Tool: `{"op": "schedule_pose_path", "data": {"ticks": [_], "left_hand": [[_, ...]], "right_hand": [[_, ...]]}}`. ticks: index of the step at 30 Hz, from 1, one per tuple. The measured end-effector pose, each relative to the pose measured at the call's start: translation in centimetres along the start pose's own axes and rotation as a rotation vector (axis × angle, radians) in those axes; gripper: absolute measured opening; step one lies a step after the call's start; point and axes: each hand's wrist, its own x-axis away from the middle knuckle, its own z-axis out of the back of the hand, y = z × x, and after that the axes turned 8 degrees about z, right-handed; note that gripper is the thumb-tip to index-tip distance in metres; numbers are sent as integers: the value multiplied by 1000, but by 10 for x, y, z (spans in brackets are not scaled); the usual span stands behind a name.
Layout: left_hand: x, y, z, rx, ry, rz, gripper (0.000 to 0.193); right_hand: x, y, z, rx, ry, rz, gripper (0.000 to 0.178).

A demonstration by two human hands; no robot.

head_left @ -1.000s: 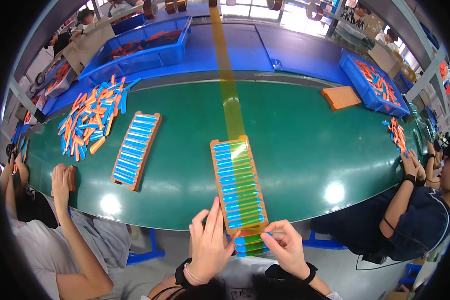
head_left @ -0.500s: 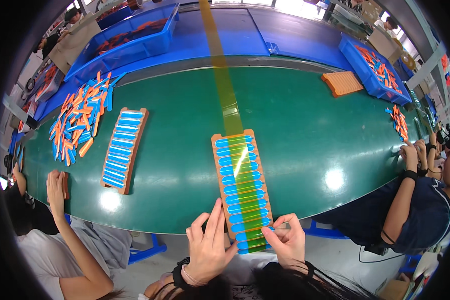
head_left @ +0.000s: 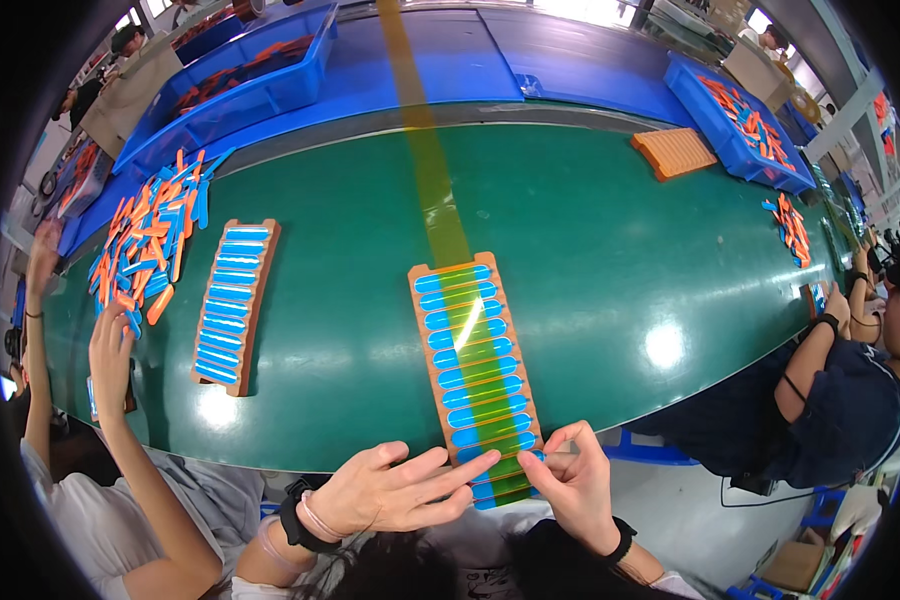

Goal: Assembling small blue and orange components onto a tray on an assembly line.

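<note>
A long orange-brown slotted tray (head_left: 519, 300) lies tilted in front of me, its near end past the table edge. Blue rounded strips (head_left: 448, 379) fill its slots crosswise. Transparent yellow tape (head_left: 433, 190) stretches from the far side of the table over the middle of the strips. My left hand (head_left: 395, 490) reaches across the tray's near end, fingers stretched out, the index fingertip on or just above the tape. At the tray's near right edge my right hand (head_left: 575, 482) is closed, thumb on top by a strip's end; its other fingers are partly hidden.
On the left stands another filled tray (head_left: 235, 310), beside a pile of orange and blue strips (head_left: 150, 235). Blue bins (head_left: 315, 85) stand at the back. An orange tray (head_left: 673, 153) lies at far right. Co-workers' hands (head_left: 110, 350) work on both sides.
My left hand has moved from the tray's left side to over its near end, fingers now pointing right across the tape. My right hand keeps its place. The left co-worker's hand has shifted.
</note>
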Motion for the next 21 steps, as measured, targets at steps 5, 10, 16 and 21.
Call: {"op": "schedule_pose_path", "data": {"ticks": [5,10,16,21], "left_hand": [[-1,-3,-5,30,14,18,8],[-4,-3,2,27,17,12,7],[-7,7,10,-89,-26,-75,7],[-23,8,17,-49,-132,-135,12]], "right_hand": [[-2,-1,1,61,-24,7,23],[-13,-31,20,292,21,206,17],[-33,-64,-8,460,-328,232,27],[-42,-66,-17,662,-488,195,27]]}}
